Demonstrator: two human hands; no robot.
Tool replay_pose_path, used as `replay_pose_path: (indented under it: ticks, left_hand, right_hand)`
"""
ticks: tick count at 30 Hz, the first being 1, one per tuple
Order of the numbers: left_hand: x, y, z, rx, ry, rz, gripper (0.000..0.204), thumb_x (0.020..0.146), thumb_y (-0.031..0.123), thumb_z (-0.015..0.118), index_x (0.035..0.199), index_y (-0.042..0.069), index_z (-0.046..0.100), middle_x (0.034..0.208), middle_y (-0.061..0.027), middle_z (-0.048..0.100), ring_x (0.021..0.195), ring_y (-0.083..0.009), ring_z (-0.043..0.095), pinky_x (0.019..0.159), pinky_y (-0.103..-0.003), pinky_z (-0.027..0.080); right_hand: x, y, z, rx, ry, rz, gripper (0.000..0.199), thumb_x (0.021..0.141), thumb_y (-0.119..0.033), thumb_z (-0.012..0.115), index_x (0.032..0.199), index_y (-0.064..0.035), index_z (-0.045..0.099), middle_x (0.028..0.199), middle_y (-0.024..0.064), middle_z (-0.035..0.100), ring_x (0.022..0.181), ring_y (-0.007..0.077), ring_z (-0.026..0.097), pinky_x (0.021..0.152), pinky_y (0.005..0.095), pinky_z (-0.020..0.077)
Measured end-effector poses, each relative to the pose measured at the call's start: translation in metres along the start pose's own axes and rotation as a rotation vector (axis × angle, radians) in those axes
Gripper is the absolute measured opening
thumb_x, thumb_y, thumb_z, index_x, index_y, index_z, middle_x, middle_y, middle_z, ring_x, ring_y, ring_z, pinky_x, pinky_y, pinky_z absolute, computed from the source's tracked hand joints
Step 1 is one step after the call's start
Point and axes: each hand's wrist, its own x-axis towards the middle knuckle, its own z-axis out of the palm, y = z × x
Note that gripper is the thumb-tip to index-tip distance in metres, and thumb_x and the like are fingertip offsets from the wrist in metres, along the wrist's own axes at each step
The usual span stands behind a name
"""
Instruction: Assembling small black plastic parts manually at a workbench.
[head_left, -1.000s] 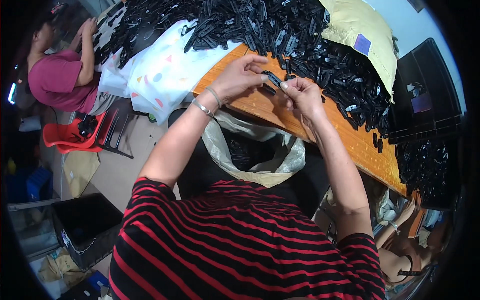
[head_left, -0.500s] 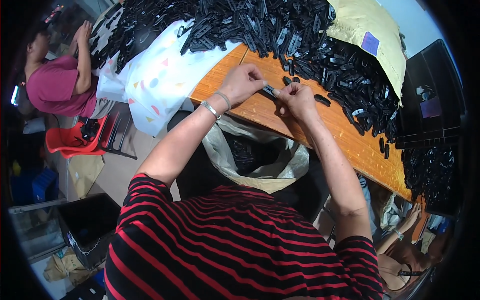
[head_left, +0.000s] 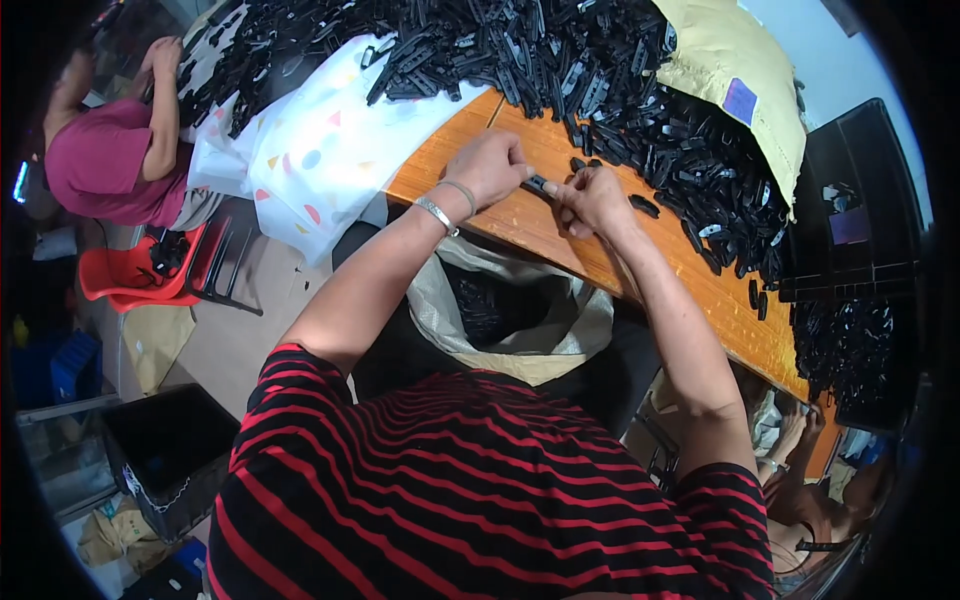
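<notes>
My left hand point(head_left: 488, 170) pinches one end of a small, slim black plastic piece point(head_left: 540, 185) between thumb and fingertips. My right hand point(head_left: 598, 203) grips its other end, so the piece spans the short gap between my hands just above the brown wooden table point(head_left: 725, 320). A large heap of similar black pieces point(head_left: 560, 65) spreads over the table beyond my hands. A few loose ones point(head_left: 645, 206) lie close to my right hand. The fingers hide both ends of the held piece.
Below the table's near edge, a pale woven sack point(head_left: 540, 368) hangs open with dark pieces inside. A yellowish sack point(head_left: 735, 60) lies at the far right, and patterned white sheeting point(head_left: 300, 150) drapes at left. A co-worker in maroon point(head_left: 100, 155) sits left; another person's hand point(head_left: 790, 432) shows lower right.
The view has shifted slightly. Both my hands keep hold of the same black piece, nearly in place. The co-worker on the left has moved their head and an arm; the person at lower right has shifted.
</notes>
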Motion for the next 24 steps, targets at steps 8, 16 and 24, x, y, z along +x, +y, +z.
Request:
replay_pose_path:
  ticks: [8,16,24]
  left_hand:
    - [-0.043,-0.035,-0.033,-0.156,0.062,0.159,0.013,0.076,0.013,0.069,0.082,0.003,0.063,0.084,-0.0119,0.059,0.072,-0.0226,0.058,0.067,-0.032,0.048]
    - [0.029,-0.085,-0.078,0.405,0.608,0.042,0.055,0.075,0.017,0.069,0.126,0.013,0.049,0.122,-0.0166,0.047,0.108,-0.0346,0.050,0.094,-0.039,0.042]
    - [0.014,-0.058,-0.028,0.386,0.563,0.048,0.056,0.075,0.016,0.070,0.126,0.019,0.048,0.122,-0.0223,0.045,0.109,-0.0402,0.049,0.090,-0.043,0.044]
  right_hand:
    - [-0.060,0.001,-0.022,-0.264,-0.236,-0.080,0.024,0.083,-0.020,0.069,0.077,0.0001,0.057,0.062,0.0071,0.059,0.049,0.0120,0.056,0.043,0.0272,0.0438]
    - [-0.012,0.012,-0.012,-0.748,0.525,-0.547,0.022,0.075,-0.015,0.070,0.093,-0.0059,0.063,0.090,0.0149,0.058,0.075,0.0350,0.061,0.065,0.0416,0.0491]
    - [-0.002,0.019,-0.017,-0.774,0.566,-0.656,0.017,0.074,-0.011,0.069,0.090,-0.0075,0.066,0.091,0.0102,0.057,0.071,0.0325,0.061,0.061,0.0403,0.0498]
